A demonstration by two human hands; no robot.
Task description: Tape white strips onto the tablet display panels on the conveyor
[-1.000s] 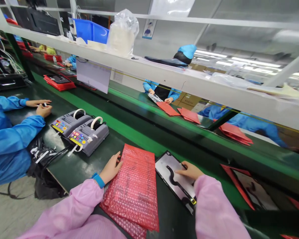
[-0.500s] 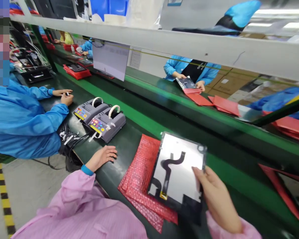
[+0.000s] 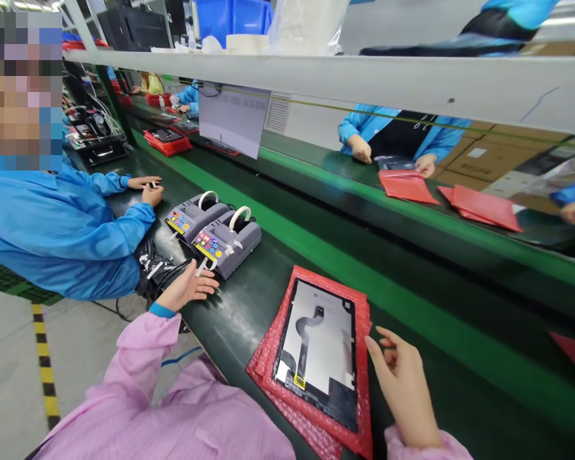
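Observation:
A display panel (image 3: 326,338) lies back side up on red bubble-wrap bags (image 3: 364,390). It has a silver back, a dark curved ribbon cable (image 3: 303,345) and a yellow patch at the cable's lower end. Just right of the bags, my right hand (image 3: 405,377) is off the panel, empty, with its thumb and index finger apart. My left hand (image 3: 189,289) reaches to the front of the nearer grey tape dispenser (image 3: 227,246). Its fingers are spread. A white tape strip (image 3: 202,266) sticks out beside the thumb; whether they touch, I cannot tell.
A second tape dispenser (image 3: 191,217) stands behind the first. At left, a co-worker in a blue sleeve (image 3: 124,223) works at the same bench. Across the green belt (image 3: 402,300), another person handles a red bag (image 3: 407,186). A grey shelf beam (image 3: 316,73) crosses above.
The display panel has gone from my right hand down onto the red bags. My right hand has let go. My left hand has turned and moved up to the tape dispenser.

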